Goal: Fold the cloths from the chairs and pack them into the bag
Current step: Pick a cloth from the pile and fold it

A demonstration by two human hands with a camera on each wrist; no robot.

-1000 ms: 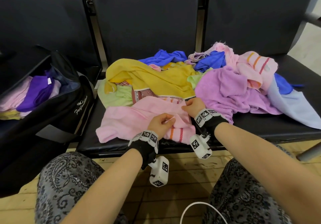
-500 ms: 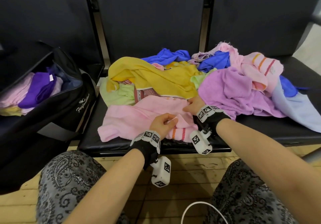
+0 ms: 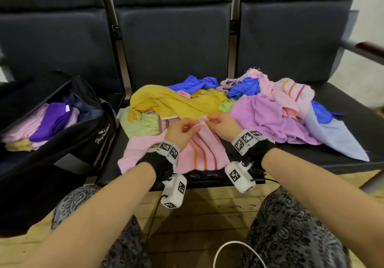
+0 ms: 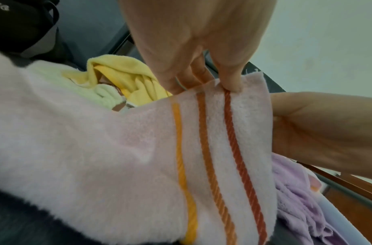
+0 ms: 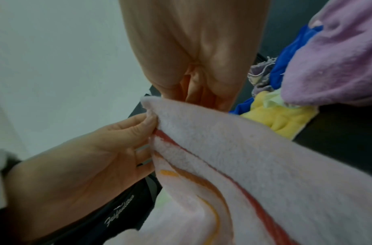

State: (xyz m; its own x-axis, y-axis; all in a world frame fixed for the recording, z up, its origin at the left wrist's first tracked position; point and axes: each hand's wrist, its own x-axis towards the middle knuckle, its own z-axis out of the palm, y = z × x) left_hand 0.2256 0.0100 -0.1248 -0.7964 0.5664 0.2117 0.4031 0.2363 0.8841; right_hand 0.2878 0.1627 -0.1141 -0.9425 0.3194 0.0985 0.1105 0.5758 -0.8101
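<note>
Up close, both hands pinch the top edge of the pink terry cloth with yellow, orange and red stripes (image 3: 199,151): the left hand (image 3: 181,130) has thumb and fingertips closed on the striped end, and the right hand (image 3: 223,123) nips the same edge just beside it, the two hands nearly touching. That edge is lifted off the seat while the rest of the cloth drapes down over the front of the dark padded middle chair (image 3: 172,39), reaching its front lip. Behind it on the seats lies the heap of loose cloths: a yellow towel (image 3: 176,103), a pale green cloth (image 3: 143,122), royal blue cloths (image 3: 193,81), a lilac terry cloth (image 3: 270,120), another pink striped towel (image 3: 293,93) and a light blue cloth (image 3: 332,139) trailing to the right. On the left chair stands the open black fabric bag with white lettering (image 3: 91,130), holding folded pink and purple cloths (image 3: 52,120).
</note>
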